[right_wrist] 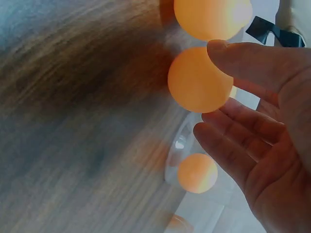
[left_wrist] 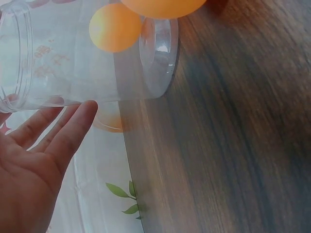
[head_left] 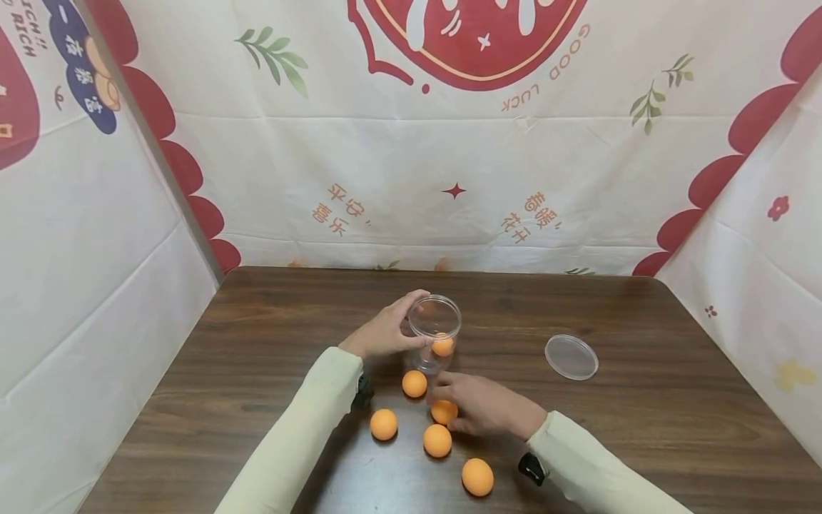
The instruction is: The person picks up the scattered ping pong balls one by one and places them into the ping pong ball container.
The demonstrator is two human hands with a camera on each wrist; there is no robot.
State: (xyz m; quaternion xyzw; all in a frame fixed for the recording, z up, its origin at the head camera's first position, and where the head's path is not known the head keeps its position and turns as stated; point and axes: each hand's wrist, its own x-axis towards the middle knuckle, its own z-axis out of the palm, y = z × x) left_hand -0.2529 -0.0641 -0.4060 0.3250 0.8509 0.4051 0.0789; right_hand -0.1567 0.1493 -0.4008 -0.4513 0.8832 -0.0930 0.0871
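Observation:
A clear plastic jar (head_left: 422, 359) stands upright and uncapped on the table, with an orange ball (left_wrist: 114, 28) inside near its base. My left hand (head_left: 388, 330) holds the jar from the left, its thumb across the near side and its fingers round the far side. Just in front of the jar, my right hand (head_left: 484, 404) pinches another orange ball (right_wrist: 200, 80) between thumb and fingertips, low over the table. One loose orange ball (head_left: 414, 383) lies close to the jar's foot, and a second loose ball (head_left: 437, 440) is beside the pinched one.
A round clear lid (head_left: 571, 357) lies flat to the right of the jar. More orange balls rest nearer me, one to the left (head_left: 383, 424) and one to the right (head_left: 478, 477). Printed cloth (head_left: 398, 178) hangs behind and beside the brown wooden table (head_left: 270, 321).

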